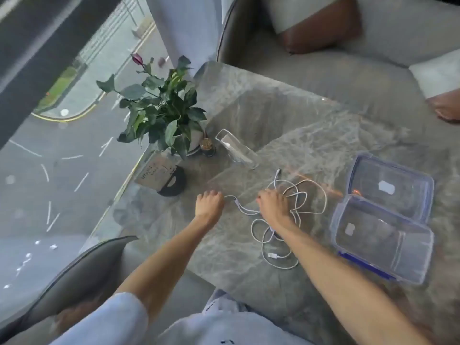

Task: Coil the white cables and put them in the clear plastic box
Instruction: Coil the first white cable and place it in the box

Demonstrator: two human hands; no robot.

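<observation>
Grey marble-patterned tabletop (286, 115) beside a floor-length window (62, 158); road markings show far below at 9 o'clock. Person sits at the 6 o'clock edge, both bare forearms out over the surface

White cables (273, 255): loose tangle on the tabletop, centre of view, several overlapping loops, one plug end lying free at the tangle's 6 o'clock. All of it lies outside the box

Left hand (209, 204): at 9 o'clock of the tangle, knuckles up, fingers curled down; one strand runs out from under them toward 3 o'clock, pinched at that end

Right hand (273, 205): on top of the tangle, back of hand to the camera, fingers bent down among the loops; whether they hold a strand cannot be told

Clear plastic box (373, 245): at 3 o'clock of the tangle, just beside it; blue-trimmed lid (390, 188) open flat toward 12 o'clock

Other items: potted plant (161, 113) at 11 o'clock, clear glass vessel (236, 150) tilted at 12 o'clock, small sign on a black stand (159, 175) at 10 o'clock of the left hand. Grey armchair (323, 70) with brown cushion (321, 26) across the tabletop
</observation>
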